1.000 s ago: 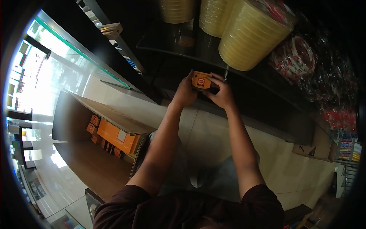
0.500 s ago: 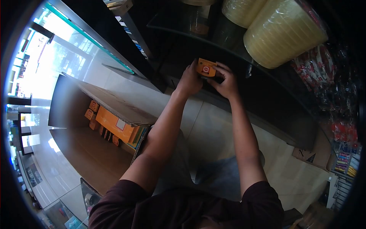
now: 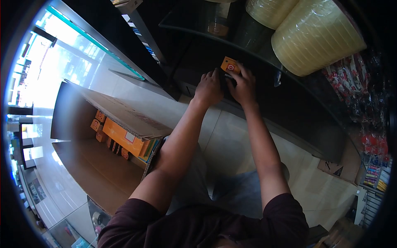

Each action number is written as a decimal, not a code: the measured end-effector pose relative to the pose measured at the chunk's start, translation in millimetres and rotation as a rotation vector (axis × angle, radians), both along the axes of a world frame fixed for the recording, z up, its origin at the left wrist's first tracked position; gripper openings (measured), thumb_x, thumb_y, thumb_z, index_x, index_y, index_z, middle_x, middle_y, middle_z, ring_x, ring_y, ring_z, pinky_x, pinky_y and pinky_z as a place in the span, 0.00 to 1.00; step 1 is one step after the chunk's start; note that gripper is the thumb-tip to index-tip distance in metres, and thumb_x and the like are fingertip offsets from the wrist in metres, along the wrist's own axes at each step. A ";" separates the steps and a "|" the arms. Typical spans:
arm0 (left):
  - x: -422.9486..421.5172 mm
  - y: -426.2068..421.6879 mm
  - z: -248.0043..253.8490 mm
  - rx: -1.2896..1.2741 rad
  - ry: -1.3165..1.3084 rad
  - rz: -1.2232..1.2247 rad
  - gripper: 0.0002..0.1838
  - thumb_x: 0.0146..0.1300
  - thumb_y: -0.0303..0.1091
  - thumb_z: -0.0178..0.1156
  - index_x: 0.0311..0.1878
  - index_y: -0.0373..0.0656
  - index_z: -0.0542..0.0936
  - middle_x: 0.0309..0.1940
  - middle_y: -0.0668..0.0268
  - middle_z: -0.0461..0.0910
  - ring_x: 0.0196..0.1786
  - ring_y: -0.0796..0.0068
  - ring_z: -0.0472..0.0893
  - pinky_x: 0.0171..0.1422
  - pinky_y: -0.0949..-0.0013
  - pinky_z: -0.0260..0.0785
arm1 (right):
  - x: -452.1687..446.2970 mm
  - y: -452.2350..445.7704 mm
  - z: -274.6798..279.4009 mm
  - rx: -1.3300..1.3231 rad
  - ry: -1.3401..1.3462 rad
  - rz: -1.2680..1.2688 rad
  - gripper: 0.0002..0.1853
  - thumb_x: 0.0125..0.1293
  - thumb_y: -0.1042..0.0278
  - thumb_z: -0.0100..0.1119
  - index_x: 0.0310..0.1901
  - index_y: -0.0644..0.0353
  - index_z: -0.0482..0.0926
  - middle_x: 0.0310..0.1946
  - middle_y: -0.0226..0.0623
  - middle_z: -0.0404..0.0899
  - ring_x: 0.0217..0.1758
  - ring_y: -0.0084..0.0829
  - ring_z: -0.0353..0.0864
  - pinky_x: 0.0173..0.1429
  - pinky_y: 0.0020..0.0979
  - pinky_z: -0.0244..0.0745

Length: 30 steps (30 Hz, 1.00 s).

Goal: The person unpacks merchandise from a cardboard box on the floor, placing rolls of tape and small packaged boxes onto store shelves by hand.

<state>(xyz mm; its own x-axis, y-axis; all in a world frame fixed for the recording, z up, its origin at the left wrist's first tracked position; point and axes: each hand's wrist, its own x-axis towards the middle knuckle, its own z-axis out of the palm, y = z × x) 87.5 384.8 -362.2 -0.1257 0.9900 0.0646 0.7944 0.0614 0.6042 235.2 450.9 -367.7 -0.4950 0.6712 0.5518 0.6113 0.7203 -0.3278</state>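
Note:
A small orange box (image 3: 229,64) with a round red and white logo is over the dark lower shelf, under the glass shelf edge. My right hand (image 3: 245,86) grips its near right side, with fingers over the top and the thumb below. Just to the left and nearer to me, my left hand (image 3: 209,87) is apart from the box, its fingers bent; what is between them, if anything, cannot be made out.
An open cardboard box (image 3: 99,165) at the left holds orange packages (image 3: 124,136). Stacked yellowish rolls in clear wrap (image 3: 316,39) stand on the glass shelf (image 3: 198,34). Plastic-wrapped red and white goods (image 3: 351,78) hang at the right.
The orange box has moved forward and slightly right with my right hand. My left hand has let go of it. The view has shifted, so the rolls appear farther right.

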 end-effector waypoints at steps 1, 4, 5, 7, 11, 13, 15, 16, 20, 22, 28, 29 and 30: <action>0.7 -0.3 -0.6 0.000 0.033 -0.005 0.38 0.54 0.32 0.58 0.68 0.26 0.60 0.63 0.42 0.69 0.68 0.48 0.67 0.73 0.58 0.57 | -1.5 -1.3 -1.1 0.010 -0.031 0.012 0.19 0.54 0.73 0.66 0.50 0.52 0.82 0.55 0.44 0.76 0.57 0.46 0.75 0.62 0.41 0.70; 1.1 0.1 -4.3 0.024 0.112 -0.021 0.37 0.53 0.30 0.54 0.68 0.24 0.59 0.62 0.42 0.70 0.65 0.48 0.69 0.70 0.60 0.60 | -8.5 16.2 -17.6 0.020 0.092 0.057 0.16 0.56 0.74 0.63 0.48 0.55 0.83 0.50 0.40 0.78 0.55 0.47 0.76 0.60 0.43 0.72; 0.2 0.8 -8.3 0.047 0.125 -0.027 0.38 0.53 0.30 0.55 0.68 0.25 0.59 0.61 0.42 0.70 0.65 0.48 0.69 0.70 0.60 0.61 | -10.8 24.3 -21.7 0.041 0.104 0.049 0.15 0.57 0.74 0.62 0.48 0.56 0.83 0.50 0.41 0.78 0.55 0.48 0.76 0.60 0.43 0.72; 0.0 1.2 -9.9 0.033 0.138 -0.037 0.38 0.52 0.30 0.56 0.68 0.25 0.59 0.61 0.43 0.70 0.65 0.47 0.69 0.70 0.60 0.61 | -14.1 39.7 -26.2 0.079 0.123 0.027 0.13 0.59 0.74 0.60 0.47 0.58 0.83 0.50 0.43 0.78 0.55 0.49 0.77 0.60 0.45 0.73; 4.3 0.4 -4.2 -0.032 0.111 -0.018 0.38 0.52 0.29 0.56 0.68 0.26 0.60 0.60 0.42 0.70 0.65 0.47 0.68 0.71 0.57 0.59 | -27.2 79.9 -27.8 -0.089 0.094 -0.057 0.13 0.61 0.75 0.57 0.48 0.59 0.82 0.51 0.47 0.79 0.57 0.49 0.77 0.62 0.44 0.72; 5.9 0.0 -2.3 -0.051 0.124 -0.009 0.39 0.51 0.29 0.57 0.68 0.27 0.60 0.61 0.42 0.69 0.66 0.46 0.68 0.71 0.56 0.59 | -34.9 97.3 -41.2 -0.068 0.105 -0.126 0.12 0.60 0.76 0.58 0.45 0.59 0.83 0.50 0.43 0.81 0.57 0.45 0.77 0.63 0.40 0.71; 8.0 0.9 -1.4 -0.094 0.168 -0.012 0.41 0.49 0.29 0.60 0.69 0.28 0.58 0.63 0.44 0.67 0.67 0.46 0.66 0.70 0.59 0.62 | -41.4 110.8 -48.0 -0.032 0.086 -0.134 0.11 0.60 0.76 0.58 0.45 0.60 0.83 0.48 0.44 0.82 0.56 0.46 0.78 0.63 0.41 0.72; 8.4 1.2 -1.5 -0.091 0.179 -0.021 0.42 0.49 0.28 0.61 0.69 0.29 0.58 0.63 0.44 0.67 0.67 0.46 0.66 0.70 0.59 0.62 | -43.6 114.9 -49.5 -0.013 0.077 -0.137 0.11 0.60 0.77 0.58 0.45 0.60 0.83 0.48 0.45 0.82 0.56 0.46 0.78 0.62 0.41 0.72; 9.9 1.8 -7.3 -0.091 0.193 -0.027 0.43 0.48 0.28 0.63 0.69 0.30 0.58 0.63 0.43 0.67 0.67 0.45 0.66 0.70 0.59 0.64 | -48.0 120.9 -43.3 -0.036 0.009 -0.113 0.11 0.61 0.76 0.57 0.45 0.60 0.82 0.48 0.47 0.81 0.56 0.48 0.78 0.62 0.43 0.72; 10.6 2.0 -6.8 -0.095 0.196 -0.028 0.43 0.48 0.27 0.63 0.70 0.30 0.58 0.63 0.43 0.67 0.67 0.45 0.65 0.70 0.59 0.64 | -49.5 122.9 -41.9 -0.038 -0.013 -0.116 0.12 0.61 0.76 0.57 0.45 0.60 0.82 0.49 0.48 0.81 0.57 0.49 0.77 0.62 0.43 0.72; 11.3 0.5 -1.2 -0.085 0.188 -0.034 0.43 0.49 0.27 0.62 0.70 0.30 0.58 0.62 0.43 0.67 0.67 0.45 0.66 0.69 0.59 0.65 | -51.6 129.1 -41.9 -0.085 -0.058 -0.123 0.14 0.62 0.76 0.56 0.49 0.59 0.81 0.55 0.50 0.77 0.60 0.50 0.74 0.64 0.42 0.70; 13.3 -1.1 3.3 -0.107 0.172 -0.019 0.42 0.49 0.27 0.62 0.70 0.30 0.58 0.62 0.43 0.67 0.67 0.45 0.66 0.69 0.59 0.65 | -52.6 131.1 -43.4 -0.086 -0.038 -0.117 0.14 0.62 0.75 0.55 0.49 0.59 0.81 0.55 0.50 0.77 0.60 0.50 0.74 0.65 0.42 0.70; 14.8 -2.6 7.9 -0.130 0.155 -0.006 0.42 0.49 0.27 0.62 0.70 0.30 0.58 0.62 0.43 0.67 0.66 0.44 0.66 0.69 0.59 0.65 | -53.5 132.5 -44.5 -0.089 -0.018 -0.111 0.15 0.62 0.75 0.55 0.50 0.58 0.81 0.55 0.50 0.77 0.61 0.50 0.74 0.65 0.42 0.70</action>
<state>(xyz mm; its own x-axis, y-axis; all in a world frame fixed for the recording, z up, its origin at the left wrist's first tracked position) 102.3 382.2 -354.3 -0.1185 0.9919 -0.0458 0.8780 0.1262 0.4617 181.6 583.4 -412.2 -0.4244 0.7681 0.4795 0.6922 0.6166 -0.3751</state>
